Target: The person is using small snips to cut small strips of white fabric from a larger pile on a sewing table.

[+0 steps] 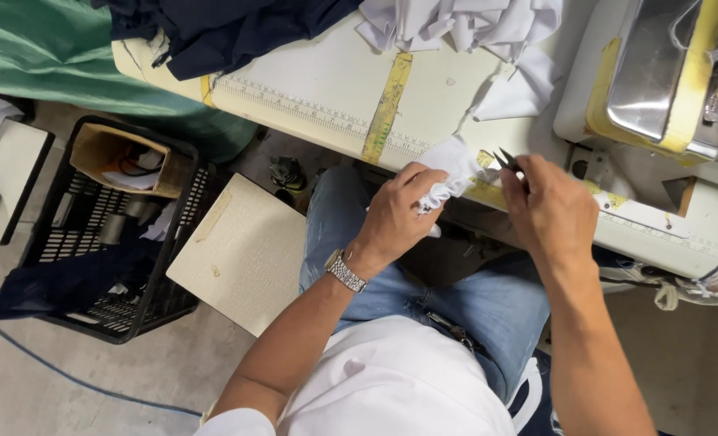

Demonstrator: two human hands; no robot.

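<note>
Head view: the left hand [397,211] is closed around a small bunched piece of white knit fabric [449,173], its fingers [420,179] curled and clamped on the crumpled lower part while the free end fans out toward the front edge of the cream-coloured sewing desk [326,89]. The fabric sits in the air just over that edge, above the person's lap in blue jeans. The right hand [546,211] holds a pair of small black thread snips [507,161], fingers pressed together on the handle; the blade tips point at the fabric's upper corner, very near or touching it, which of the two I cannot tell.

The cloth looks light, soft and limp; it will fold and slip rather than hold a shape, so a firm pinch close to the working corner seems the best hold, keeping that edge taut. The snips look light, stiff and sharp, best gripped at the handle.

Around them: a yellow measuring strip [386,106] across the desk, loose white cloth pieces [464,24], dark navy fabric [221,28], a sewing machine [657,73] at right, and a black plastic crate [108,234] on the floor.
</note>
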